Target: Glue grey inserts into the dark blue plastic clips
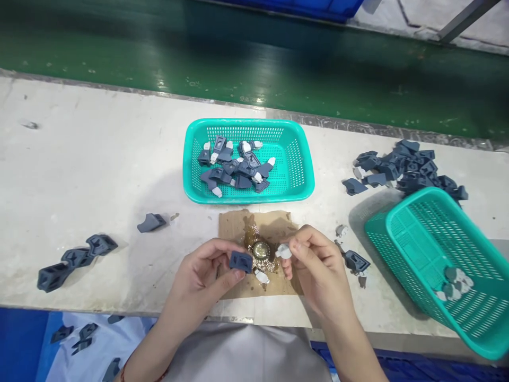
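My left hand (210, 273) pinches a dark grey plastic part (240, 262) over a piece of brown cardboard (233, 225). Between the thumb and fingers of my right hand (314, 265) is a small white piece (283, 251), held apart from the grey part. A small round container (261, 250) sits on the cardboard between both hands, with shiny wet specks around it. Just below it lies another white piece (261, 276). Behind the cardboard, a green basket (248, 199) holds several grey parts with white pieces attached.
A tilted green basket (382, 233) with several white pieces stands at right, near a pile of grey parts (413, 167). Loose grey parts (77, 257) lie at left. Beyond the table (99, 148) runs a green belt (159, 63). More grey parts rest on white cloth below left.
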Available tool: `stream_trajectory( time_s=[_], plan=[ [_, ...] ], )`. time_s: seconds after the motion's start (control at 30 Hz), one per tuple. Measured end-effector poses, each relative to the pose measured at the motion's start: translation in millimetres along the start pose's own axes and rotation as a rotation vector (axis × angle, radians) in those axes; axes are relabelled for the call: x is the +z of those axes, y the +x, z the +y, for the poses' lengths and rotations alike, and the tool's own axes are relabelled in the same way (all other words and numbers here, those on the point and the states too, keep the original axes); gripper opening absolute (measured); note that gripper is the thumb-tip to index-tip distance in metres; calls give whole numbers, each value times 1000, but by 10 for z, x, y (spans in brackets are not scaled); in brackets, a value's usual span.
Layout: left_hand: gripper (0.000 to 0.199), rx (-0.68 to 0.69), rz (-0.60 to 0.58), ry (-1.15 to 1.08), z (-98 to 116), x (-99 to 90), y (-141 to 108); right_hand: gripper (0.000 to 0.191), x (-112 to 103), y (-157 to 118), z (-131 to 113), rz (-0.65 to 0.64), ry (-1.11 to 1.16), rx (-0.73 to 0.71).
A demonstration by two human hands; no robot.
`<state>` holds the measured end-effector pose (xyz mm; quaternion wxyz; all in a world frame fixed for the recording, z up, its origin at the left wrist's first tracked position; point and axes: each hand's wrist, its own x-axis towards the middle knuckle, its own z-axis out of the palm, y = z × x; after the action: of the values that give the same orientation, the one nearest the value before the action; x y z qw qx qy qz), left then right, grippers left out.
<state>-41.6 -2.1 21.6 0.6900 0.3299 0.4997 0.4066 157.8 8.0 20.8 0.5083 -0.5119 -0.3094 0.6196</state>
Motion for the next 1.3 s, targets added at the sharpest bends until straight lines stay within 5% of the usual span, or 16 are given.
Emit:
stream_trajectory(
  time_s=[0.17, 0.47, 0.6, 1.07, 1.3],
  plan=[
    [32, -39, -53, -158, 26, 4, -12, 24, 45, -69, -15, 22, -33, -83],
    [22, -129, -115, -331, 27, 61, -4, 12, 182, -230, -68, -78, -10, -106],
    [20, -165, -125, -338, 8, 59, -10, 19, 252, -234, -71, -4, -73, -151],
    [22, -92, 28, -168, -6, 65, -20, 16, 279, -214, -86, -51, -562, -469],
    [23, -129, 72, -30, 33, 126, -60, 21, 201, -166, -66, -108, -481, -289]
  ],
)
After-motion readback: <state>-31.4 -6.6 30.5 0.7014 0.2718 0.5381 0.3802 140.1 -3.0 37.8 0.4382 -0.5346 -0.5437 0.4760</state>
